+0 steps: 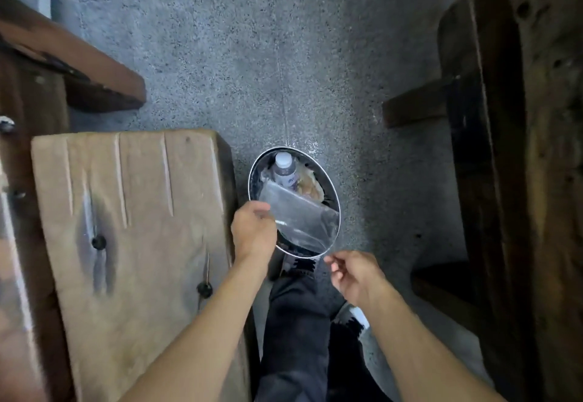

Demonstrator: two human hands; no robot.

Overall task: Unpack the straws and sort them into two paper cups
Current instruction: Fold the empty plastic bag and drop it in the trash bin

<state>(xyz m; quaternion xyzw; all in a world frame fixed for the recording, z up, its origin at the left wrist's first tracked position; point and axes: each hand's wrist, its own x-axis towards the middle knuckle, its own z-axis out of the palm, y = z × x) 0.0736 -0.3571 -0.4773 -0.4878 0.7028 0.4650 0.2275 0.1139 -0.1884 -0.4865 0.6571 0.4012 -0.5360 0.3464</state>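
Observation:
I look down at a round waste bin (pixel 337 212) on the floor. A clear empty plastic wrapper (pixel 299 215) hangs over its opening. My left hand (pixel 252 234) pinches the wrapper's left edge at the bin's near-left rim. My right hand (pixel 353 275) hovers just below the bin's near rim, fingers loosely curled, apart from the wrapper and holding nothing. No straws or paper cups are in view.
Inside the bin lie a plastic water bottle (pixel 285 168) and crumpled paper (pixel 310 185). A pale wooden bench (pixel 126 228) stands to the left, dark wooden furniture (pixel 492 149) to the right. My legs in dark trousers (pixel 299 323) are below the bin. The floor (pixel 236 55) is speckled grey.

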